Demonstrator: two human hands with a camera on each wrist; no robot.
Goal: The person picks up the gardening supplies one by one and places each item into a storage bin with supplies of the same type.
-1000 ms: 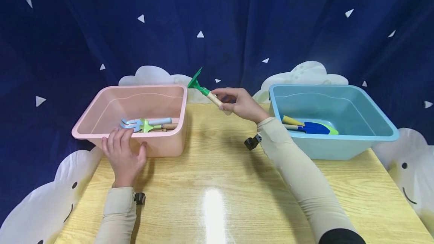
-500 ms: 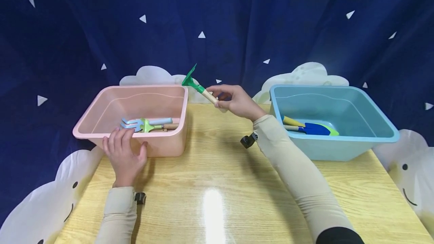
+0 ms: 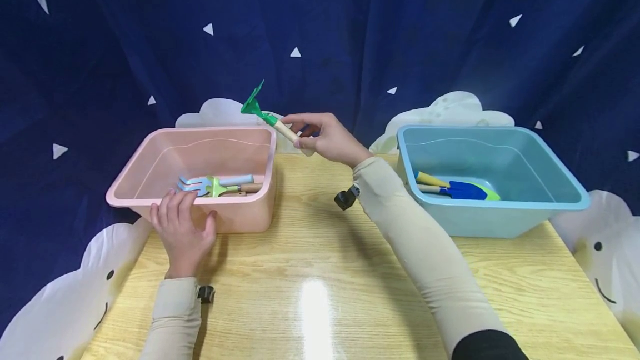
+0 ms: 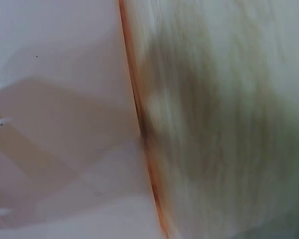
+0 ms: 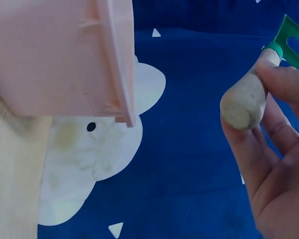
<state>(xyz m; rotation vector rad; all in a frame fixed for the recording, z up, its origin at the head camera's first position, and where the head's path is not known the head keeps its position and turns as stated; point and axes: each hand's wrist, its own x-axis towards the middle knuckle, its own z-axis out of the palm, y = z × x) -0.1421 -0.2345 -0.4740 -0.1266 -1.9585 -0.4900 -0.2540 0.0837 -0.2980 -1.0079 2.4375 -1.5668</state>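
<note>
In the head view my right hand [image 3: 330, 138] pinches the pale wooden handle of a small green rake [image 3: 253, 109]. The rake is in the air by the right side of the pink bin [image 3: 245, 216], its head tipped up and left. In the right wrist view, thumb and fingers hold the rake handle [image 5: 244, 104] near its rounded end. My left hand [image 3: 183, 232] grips the front rim of the pink bin, fingers hooked over, thumb outside. Inside that bin lie a light blue hand fork [image 3: 199, 184] and a lime green tool [image 3: 215, 186] with a brown handle.
A blue bin [image 3: 500, 220] stands at the right of the wooden table [image 3: 300, 249]. It holds a blue trowel [image 3: 466, 189], a lime green blade partly hidden beneath, and a yellow handle [image 3: 431, 178]. A dark blue curtain [image 3: 320, 10] hangs behind.
My right hand has moved left and slightly up with the rake, from the gap between the bins to the pink bin's right edge. The left hand has stayed on the rim.
</note>
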